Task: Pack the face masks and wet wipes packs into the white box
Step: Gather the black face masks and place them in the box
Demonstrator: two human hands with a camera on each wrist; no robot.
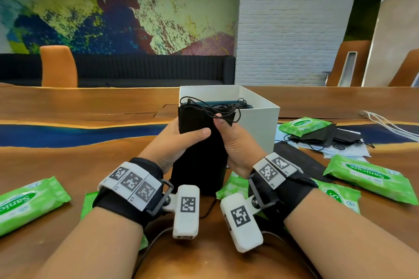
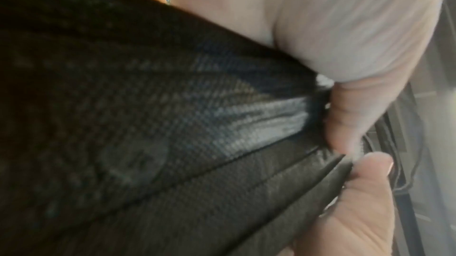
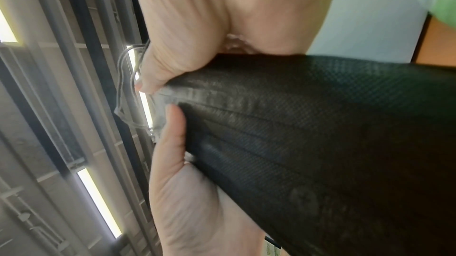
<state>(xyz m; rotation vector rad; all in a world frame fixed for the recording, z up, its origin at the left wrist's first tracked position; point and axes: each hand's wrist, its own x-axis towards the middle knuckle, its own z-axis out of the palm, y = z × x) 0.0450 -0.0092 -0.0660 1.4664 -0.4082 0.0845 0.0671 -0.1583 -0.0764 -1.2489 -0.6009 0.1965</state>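
Both hands hold a stack of black face masks upright above the table, just in front of the white box. My left hand grips its left edge with the thumb across the front. My right hand grips the right edge and pinches the tangled ear loops at the top. The wrist views show the black masks filling the frame between thumb and fingers. Masks and loops lie inside the box. Green wet wipes packs lie around.
More black and light blue masks are piled at the right under a wipes pack. Another wipes pack lies at the left, others under my wrists. White cords trail at the far right. An orange chair stands behind the wooden table.
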